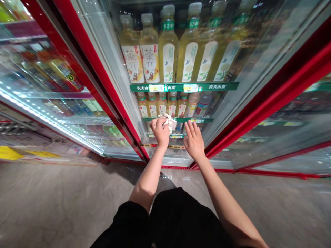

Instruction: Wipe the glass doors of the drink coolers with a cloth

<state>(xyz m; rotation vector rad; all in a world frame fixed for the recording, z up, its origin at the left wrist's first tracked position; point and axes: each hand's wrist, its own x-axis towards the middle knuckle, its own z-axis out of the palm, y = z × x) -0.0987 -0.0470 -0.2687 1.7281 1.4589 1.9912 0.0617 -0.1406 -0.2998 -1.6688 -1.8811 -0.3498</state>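
A crumpled white tissue [169, 123] is in my left hand [160, 131], whose fingers are closed on it. Both hands are in front of the glass door [178, 157] of a drinks fridge; I cannot tell how firmly either presses on the pane. My right hand [193, 139] is a little to the right, its fingers stretched out, holding nothing. Behind the glass, small bottles [172, 106] line a lower shelf just above my hands. Taller bottles of yellowish drink [190, 51] stand upright on the shelf above that.
A red door frame [121, 117] runs along the left, and another red frame [248, 113] along the right. The neighbouring fridge on the left holds more bottles [58, 69], lit by a bright light strip [51, 120]. Below lies a grey floor [64, 203].
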